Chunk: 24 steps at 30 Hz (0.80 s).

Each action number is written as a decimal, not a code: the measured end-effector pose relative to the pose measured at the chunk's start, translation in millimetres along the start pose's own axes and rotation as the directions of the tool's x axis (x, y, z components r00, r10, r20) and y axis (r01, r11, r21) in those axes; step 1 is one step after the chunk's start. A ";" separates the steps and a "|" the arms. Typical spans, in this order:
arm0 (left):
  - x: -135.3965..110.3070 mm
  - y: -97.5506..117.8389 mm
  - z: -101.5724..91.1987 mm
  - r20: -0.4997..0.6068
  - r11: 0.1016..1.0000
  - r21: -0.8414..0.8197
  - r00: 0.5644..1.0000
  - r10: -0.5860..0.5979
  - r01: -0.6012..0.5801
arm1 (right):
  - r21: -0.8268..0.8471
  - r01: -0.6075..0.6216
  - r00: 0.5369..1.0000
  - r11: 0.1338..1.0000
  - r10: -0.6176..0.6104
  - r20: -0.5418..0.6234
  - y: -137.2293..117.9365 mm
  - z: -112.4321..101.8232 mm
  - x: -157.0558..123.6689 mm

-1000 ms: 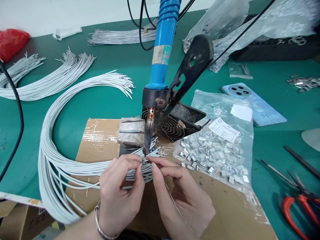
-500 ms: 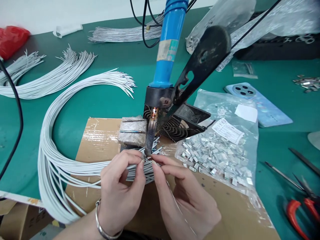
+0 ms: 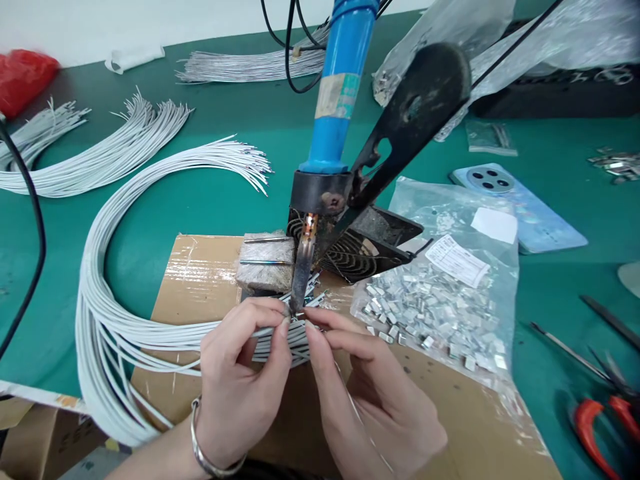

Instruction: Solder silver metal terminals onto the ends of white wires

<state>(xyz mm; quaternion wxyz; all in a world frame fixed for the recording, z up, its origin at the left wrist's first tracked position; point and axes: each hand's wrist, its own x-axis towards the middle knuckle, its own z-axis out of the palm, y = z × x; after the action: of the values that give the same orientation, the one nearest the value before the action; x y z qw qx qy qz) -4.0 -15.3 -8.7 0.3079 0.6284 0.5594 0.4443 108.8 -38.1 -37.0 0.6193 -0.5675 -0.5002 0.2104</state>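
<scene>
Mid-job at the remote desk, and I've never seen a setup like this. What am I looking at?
No robot here: these are a person's bare left hand and right hand, seen by one camera worn on that person's head, looking forward and down. The left hand pinches a tiny piece, too small to identify, close to the tip of a blue-handled soldering iron, which a black clamp holds tip-down. The right hand holds a thin silvery strand running down across its palm. The green tabletop carries a brown cardboard sheet, a curved bundle of white cables, a clear plastic bag of small silvery metal pieces, and a pale blue phone.
</scene>
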 end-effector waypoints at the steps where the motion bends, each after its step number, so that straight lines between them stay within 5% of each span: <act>1: 0.0 -0.4 0.1 -0.002 1.000 -0.002 1.000 0.008 -0.008 | 0.008 -0.001 1.000 1.000 0.001 0.001 -0.1 0.1 0.1; 24: -1.3 -1.9 -1.8 0.005 1.000 -0.020 1.000 -0.016 0.016 | 0.028 -0.071 0.996 0.997 0.072 -0.050 -12.8 3.5 3.3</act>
<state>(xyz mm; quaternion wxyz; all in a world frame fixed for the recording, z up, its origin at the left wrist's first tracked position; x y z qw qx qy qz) -6.4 -16.5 -9.9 0.3189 0.6219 0.5591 0.4461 103.2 -37.0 -24.5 0.6313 -0.5820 -0.4608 0.2243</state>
